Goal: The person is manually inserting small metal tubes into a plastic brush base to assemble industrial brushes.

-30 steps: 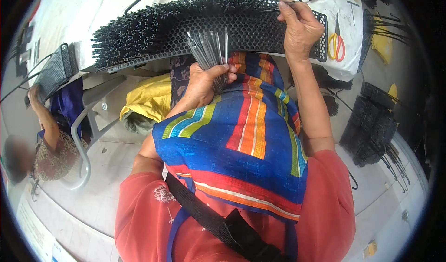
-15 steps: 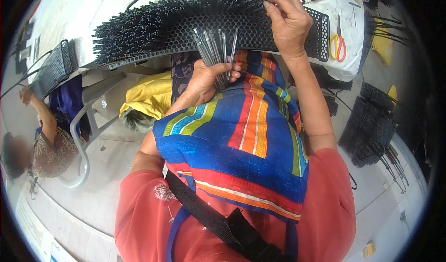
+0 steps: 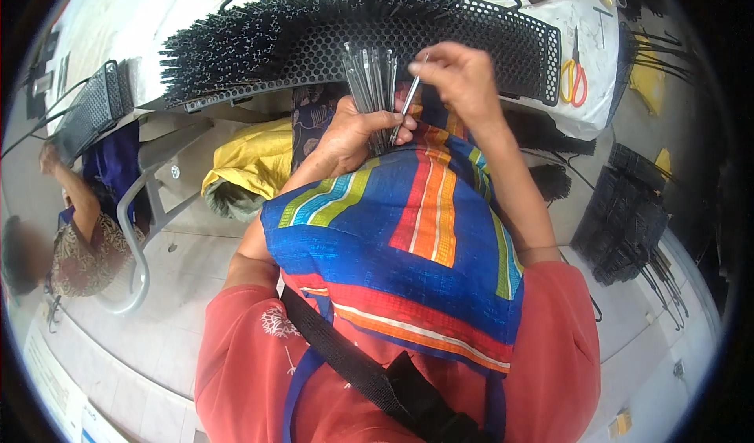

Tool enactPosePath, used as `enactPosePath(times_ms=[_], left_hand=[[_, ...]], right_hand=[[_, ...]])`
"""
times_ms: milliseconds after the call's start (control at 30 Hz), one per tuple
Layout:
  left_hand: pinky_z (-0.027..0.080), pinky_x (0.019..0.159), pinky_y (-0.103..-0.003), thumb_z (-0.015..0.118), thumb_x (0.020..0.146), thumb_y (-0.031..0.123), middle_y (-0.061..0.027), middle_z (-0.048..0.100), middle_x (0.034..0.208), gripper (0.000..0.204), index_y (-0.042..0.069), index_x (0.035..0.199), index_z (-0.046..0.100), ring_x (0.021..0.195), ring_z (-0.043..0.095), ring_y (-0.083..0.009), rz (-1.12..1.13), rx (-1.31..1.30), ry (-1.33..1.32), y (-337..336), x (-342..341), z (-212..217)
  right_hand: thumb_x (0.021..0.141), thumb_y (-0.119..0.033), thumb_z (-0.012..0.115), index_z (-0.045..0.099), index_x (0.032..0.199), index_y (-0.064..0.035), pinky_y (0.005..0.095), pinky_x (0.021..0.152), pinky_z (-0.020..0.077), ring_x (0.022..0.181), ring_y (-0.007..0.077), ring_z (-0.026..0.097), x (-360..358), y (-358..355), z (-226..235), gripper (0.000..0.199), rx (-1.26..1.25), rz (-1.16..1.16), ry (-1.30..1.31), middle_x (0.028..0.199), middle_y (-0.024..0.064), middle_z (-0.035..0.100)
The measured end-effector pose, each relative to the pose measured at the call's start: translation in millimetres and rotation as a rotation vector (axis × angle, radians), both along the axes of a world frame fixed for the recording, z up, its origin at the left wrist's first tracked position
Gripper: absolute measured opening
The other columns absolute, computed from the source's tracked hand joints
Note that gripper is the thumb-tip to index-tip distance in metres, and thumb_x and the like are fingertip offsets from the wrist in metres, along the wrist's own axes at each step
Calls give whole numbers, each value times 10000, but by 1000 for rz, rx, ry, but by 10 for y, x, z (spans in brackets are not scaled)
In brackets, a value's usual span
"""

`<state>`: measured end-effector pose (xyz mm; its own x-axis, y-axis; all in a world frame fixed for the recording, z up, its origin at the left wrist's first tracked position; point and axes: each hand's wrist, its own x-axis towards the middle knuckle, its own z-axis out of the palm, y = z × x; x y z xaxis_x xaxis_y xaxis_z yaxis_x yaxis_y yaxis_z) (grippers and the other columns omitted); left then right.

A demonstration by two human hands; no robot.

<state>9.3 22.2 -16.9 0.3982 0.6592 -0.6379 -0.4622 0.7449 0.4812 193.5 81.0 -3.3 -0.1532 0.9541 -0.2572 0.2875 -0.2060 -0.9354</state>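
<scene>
In my left hand (image 3: 355, 131) is an upright bundle of thin, shiny grey strips (image 3: 367, 82), gripped near their lower ends. My right hand (image 3: 459, 78) is beside it, thumb and fingers pinched on the upper end of a single strip (image 3: 410, 96). That strip leans to the right, and its lower end is still at my left fingers. Beyond both hands, a long curved black perforated panel (image 3: 503, 58) lies along the table edge. Dense black bristle-like pieces (image 3: 243, 38) stand on its left part and along its far side. Bare holes show on its nearer middle and right end.
Scissors with yellow and red handles (image 3: 577, 86) lie right of the panel on the white table cover (image 3: 598, 66). At left, another person (image 3: 86, 239) handles a smaller perforated panel (image 3: 98, 113) near a grey chair (image 3: 141, 247). Black racks (image 3: 620, 215) stand at the lower right.
My right hand has come down and left from the panel's far right edge to the bundle and pinched one strip. My left hand stays nearly in place.
</scene>
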Motion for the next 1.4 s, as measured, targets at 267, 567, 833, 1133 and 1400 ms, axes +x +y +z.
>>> enactPosePath(times_ms=[267, 567, 833, 1133, 1400], left_hand=[[561, 669, -327, 636, 888, 117, -140, 670, 899, 255, -32, 1093, 607, 772, 668, -224, -22, -143, -48, 6, 26, -150], [588, 746, -373, 651, 875, 90, -112, 662, 959, 186, -6, 1027, 605, 850, 677, -225, 223, -189, -93, -75, -88, -254], [569, 674, -352, 636, 777, -22, -142, 663, 924, 302, -34, 1074, 589, 775, 675, -245, 138, -9, 99, -109, -50, -64], [569, 729, -318, 636, 755, -73, -134, 659, 870, 362, -34, 1109, 572, 764, 662, -202, -92, 123, -161, -115, -203, -1], [548, 703, -296, 629, 776, -75, -131, 674, 813, 302, -51, 1074, 584, 742, 670, -195, -170, 144, -61, -202, -349, 58]], right_hand=[[840, -23, 646, 624, 851, 33, 222, 505, 497, 556, 102, 612, -104, -259, 78, 62, -65, -58, 331, 693, 85, 662], [681, -49, 601, 652, 813, -70, 356, 588, 483, 660, 252, 585, -291, -591, 297, 143, 885, 213, -338, 732, 77, 541], [738, -43, 638, 677, 792, -41, 368, 562, 502, 631, 278, 623, -160, -431, 160, 66, 750, 251, -192, 724, 103, 618], [802, -199, 657, 591, 1222, -24, 306, 861, 488, 989, 190, 625, -397, 179, 100, 459, 404, 268, 8, 1123, 107, 625], [945, -216, 526, 615, 1130, 57, 341, 882, 519, 944, 242, 671, -491, 27, -132, 341, -47, 79, 664, 1059, 173, 661]])
